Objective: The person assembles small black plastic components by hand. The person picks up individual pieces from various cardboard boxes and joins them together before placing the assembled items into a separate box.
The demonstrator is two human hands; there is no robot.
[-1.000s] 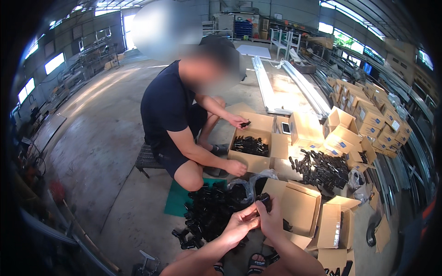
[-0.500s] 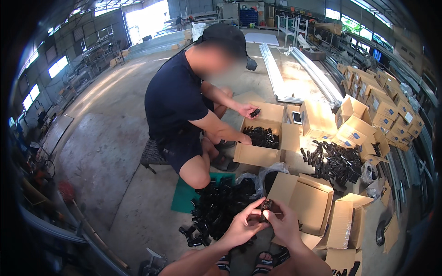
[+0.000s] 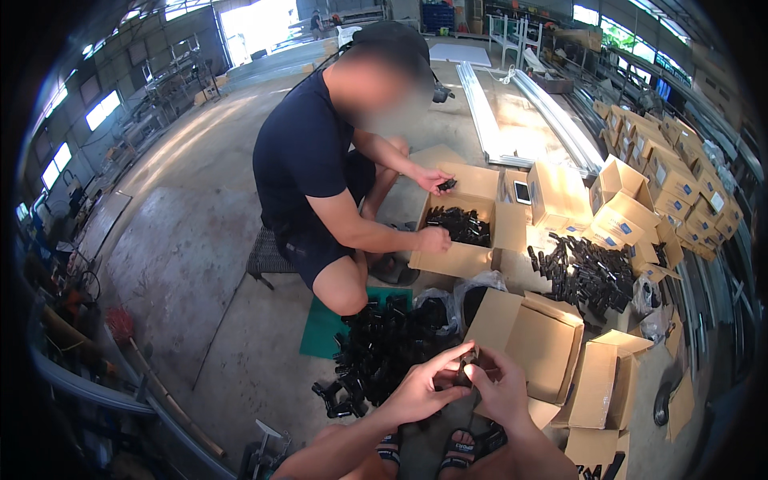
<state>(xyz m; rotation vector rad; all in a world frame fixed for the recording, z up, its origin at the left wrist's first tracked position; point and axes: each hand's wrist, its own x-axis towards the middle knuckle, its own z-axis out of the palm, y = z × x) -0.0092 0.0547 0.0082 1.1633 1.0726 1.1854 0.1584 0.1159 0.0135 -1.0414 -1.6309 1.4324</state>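
Between the fingers of both my hands is a small black part [image 3: 465,374], too small to make out in detail. My left hand [image 3: 433,386] grips it from the left with thumb and fingers. My right hand [image 3: 498,384] closes on it from the right, thumb against its front. Just left of my hands lies a heap of black parts [image 3: 376,344], partly on a green mat [image 3: 320,330]. Close to my right hand stands an open cardboard box [image 3: 540,348].
Across from me a co-worker [image 3: 308,152] sits on a low stool by an open box of black parts [image 3: 458,226], another part in one hand. Another black heap [image 3: 588,276] lies at right, near stacked cartons [image 3: 672,168]. A broom [image 3: 160,388] lies at left.
The co-worker's nearer hand has come up out of the box of black parts. My hands still hold the small part together, its angle slightly changed. The view has shifted a little.
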